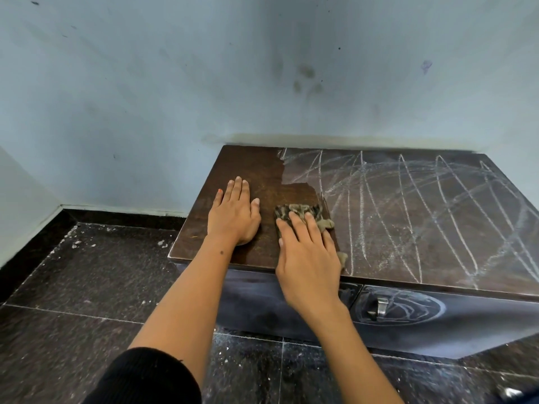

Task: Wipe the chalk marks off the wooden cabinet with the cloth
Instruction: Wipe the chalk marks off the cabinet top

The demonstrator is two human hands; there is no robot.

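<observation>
The right hand (306,252) lies flat with straight fingers pressing a mottled brown-and-tan cloth (303,218) onto the top of the dark brown wooden cabinet (262,170). The left hand (234,212) rests flat and released just beside it on clean wood. White chalk marks (408,205) cover the top to the right of the cloth, and more circle the metal handle (379,308) on the cabinet's front.

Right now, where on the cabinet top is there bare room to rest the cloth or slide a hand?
Bare wood lies behind the left hand, between its fingertips, the wall and the chalk edge. A narrow strip runs between both hands. The near left corner of the cabinet is free too. The middle is crowded: the right hand presses the cloth there. The right side is all chalk.
</observation>
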